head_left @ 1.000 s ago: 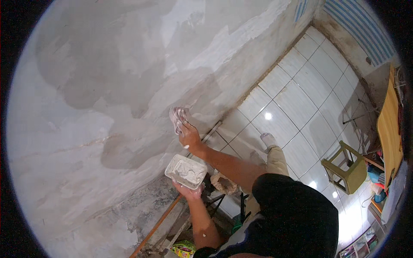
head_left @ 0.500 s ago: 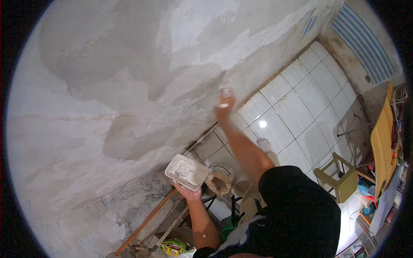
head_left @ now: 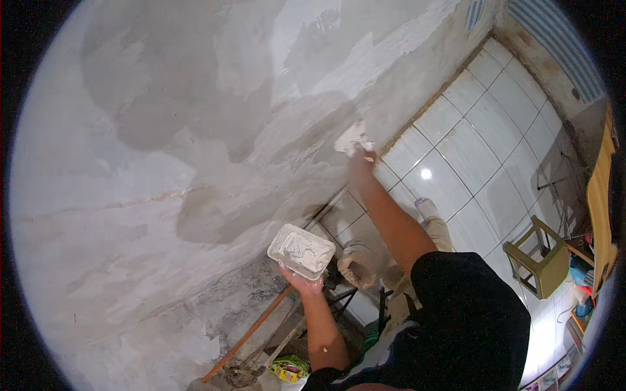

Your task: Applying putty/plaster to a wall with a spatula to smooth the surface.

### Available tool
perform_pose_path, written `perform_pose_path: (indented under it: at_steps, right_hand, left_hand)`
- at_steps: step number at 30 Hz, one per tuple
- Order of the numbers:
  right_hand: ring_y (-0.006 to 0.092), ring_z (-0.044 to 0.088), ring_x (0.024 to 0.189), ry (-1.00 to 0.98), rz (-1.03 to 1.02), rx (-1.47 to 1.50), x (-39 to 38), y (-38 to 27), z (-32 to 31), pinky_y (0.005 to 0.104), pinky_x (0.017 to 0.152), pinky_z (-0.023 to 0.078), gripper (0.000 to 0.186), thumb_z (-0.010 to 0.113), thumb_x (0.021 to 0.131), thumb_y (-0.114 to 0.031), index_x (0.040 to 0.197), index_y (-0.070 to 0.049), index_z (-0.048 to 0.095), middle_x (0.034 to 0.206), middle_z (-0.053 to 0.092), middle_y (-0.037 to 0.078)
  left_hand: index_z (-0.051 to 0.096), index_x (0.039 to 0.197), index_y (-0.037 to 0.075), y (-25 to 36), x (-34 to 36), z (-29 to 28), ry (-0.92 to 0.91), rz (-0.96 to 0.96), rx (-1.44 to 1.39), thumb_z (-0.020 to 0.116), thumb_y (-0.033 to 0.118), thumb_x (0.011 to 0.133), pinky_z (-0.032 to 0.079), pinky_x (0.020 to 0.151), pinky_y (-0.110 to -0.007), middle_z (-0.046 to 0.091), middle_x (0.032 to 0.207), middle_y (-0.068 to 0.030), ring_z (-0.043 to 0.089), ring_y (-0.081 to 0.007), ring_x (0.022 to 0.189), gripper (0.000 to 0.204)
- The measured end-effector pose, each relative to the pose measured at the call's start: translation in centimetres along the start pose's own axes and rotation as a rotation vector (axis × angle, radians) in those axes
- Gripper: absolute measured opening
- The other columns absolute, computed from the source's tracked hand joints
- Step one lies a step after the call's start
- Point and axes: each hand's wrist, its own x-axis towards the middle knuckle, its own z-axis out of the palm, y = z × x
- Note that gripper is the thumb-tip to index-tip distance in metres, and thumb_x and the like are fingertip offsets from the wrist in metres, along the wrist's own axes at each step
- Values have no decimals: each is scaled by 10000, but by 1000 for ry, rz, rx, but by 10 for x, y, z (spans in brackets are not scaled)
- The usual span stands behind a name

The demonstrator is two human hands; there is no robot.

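Note:
My left hand (head_left: 305,284) supports a white rectangular tub (head_left: 302,251) from underneath, its fingers mostly hidden by it. Inside lies pale wet plaster with scrape marks. Farther out to the right, my right hand (head_left: 362,160) is closed around a putty knife (head_left: 353,138) whose flat blade is coated in white plaster. The hand is slightly blurred. The blade is at the lower part of the wall (head_left: 228,150), which carries patches of damp grey and white plaster; whether it touches cannot be made out.
An open sack (head_left: 358,268) stands by my legs. A wooden pole (head_left: 246,333) slants across the lower left beside a green-yellow packet (head_left: 289,369). White tiles (head_left: 450,179) cover the floor. At right are an olive stool (head_left: 538,260) and a leaning yellow board (head_left: 600,195).
My view has shifted, so most things sit differently in the picture. The right hand has turned, and the putty knife's coated blade now shows broadly. The left hand still holds the tub.

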Motion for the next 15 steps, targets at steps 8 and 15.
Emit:
perform_pose_path:
  at_steps: [8, 15]
  right_hand:
    - [148, 568, 812, -178, -341, -241, -29, -41, 15, 303, 710, 491, 209, 564, 925, -131, 1097, -14, 584, 908, 616, 35]
    - [248, 598, 1001, -5, -128, -440, 71, -95, -40, 383, 919, 469, 316, 536, 942, -307, 1167, -89, 580, 1005, 620, 80]
  left_hand:
    - [438, 1370, 83, -57, 20, 31, -114, -187, -44, 480, 451, 914, 420, 1015, -563, 511, 1353, -117, 499, -353, 1232, 587]
    - [440, 1375, 90, -64, 32, 60, -105, -189, 16, 445, 493, 919, 428, 1013, -544, 513, 1355, -110, 506, -347, 1225, 609]
